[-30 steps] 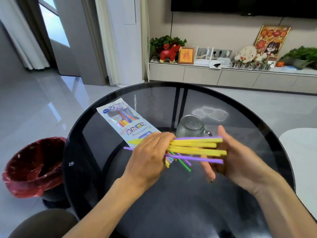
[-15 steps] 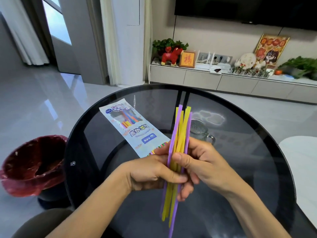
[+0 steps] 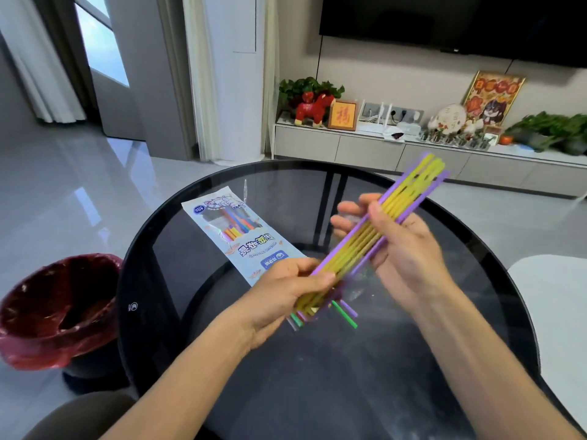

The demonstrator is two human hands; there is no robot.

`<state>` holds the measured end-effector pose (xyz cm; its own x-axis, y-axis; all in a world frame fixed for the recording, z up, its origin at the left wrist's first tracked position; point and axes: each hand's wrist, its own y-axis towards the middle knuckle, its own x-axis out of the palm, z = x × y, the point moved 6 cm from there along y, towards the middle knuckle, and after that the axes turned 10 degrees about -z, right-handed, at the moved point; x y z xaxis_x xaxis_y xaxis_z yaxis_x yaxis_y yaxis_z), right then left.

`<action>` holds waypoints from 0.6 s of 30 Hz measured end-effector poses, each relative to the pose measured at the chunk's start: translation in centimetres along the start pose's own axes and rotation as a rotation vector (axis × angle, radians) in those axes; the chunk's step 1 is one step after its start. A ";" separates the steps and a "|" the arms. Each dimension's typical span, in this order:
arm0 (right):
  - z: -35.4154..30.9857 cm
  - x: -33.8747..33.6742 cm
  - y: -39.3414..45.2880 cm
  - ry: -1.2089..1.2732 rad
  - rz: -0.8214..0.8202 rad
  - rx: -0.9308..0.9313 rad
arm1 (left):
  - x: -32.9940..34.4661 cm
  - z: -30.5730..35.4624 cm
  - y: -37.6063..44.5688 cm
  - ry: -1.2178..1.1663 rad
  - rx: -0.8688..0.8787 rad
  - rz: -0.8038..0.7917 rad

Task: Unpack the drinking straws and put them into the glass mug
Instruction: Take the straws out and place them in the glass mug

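Left hand (image 3: 286, 292) grasps the lower end of the straw bundle (image 3: 374, 236), fingers curled round it. Right hand (image 3: 403, 246) pinches mid-bundle, thumb over the top. Bundle's long axis slants up and away to the right. Mug not visible, likely hidden behind the hands. Wrapper (image 3: 241, 236) flat on table (image 3: 178, 249) beyond.

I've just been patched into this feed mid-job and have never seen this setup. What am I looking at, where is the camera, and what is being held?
There is no machine here: a person works with bare hands, and the one camera sits on their head, looking forward and down. The left hand grips the lower end of a bundle of yellow and purple straws; the right hand holds it further up, tilted up to the right. On the round black glass table lies the straw packet, and a few loose straws show below the bundle. The mug is hidden in this view. A red-lined bin stands on the floor at the left.
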<state>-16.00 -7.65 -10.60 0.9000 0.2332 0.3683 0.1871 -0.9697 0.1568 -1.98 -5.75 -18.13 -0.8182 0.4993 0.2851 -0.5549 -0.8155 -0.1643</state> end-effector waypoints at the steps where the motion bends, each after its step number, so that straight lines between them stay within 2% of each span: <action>1: -1.8 -2.0 1.1 0.087 0.115 -0.114 | -1.4 0.2 -0.1 0.087 0.025 0.164; 3: -4.9 -6.2 2.8 0.176 0.324 -0.313 | -3.3 0.6 -0.5 0.138 0.040 0.378; 6: -5.5 -9.9 4.5 0.144 0.510 -0.381 | -3.9 0.9 -1.0 0.080 0.048 0.440; 14: 2.3 -9.7 4.8 0.051 0.539 -0.105 | -3.3 0.5 -0.8 0.188 0.055 0.482; 18: 2.8 -10.3 4.2 0.066 0.534 -0.008 | -3.2 0.5 -1.0 0.166 0.039 0.450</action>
<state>-23.40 -14.36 -16.34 0.8424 -0.2884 0.4551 -0.2936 -0.9540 -0.0610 1.29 -6.70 -18.44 -0.9905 0.1319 0.0393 -0.1371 -0.9701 -0.2001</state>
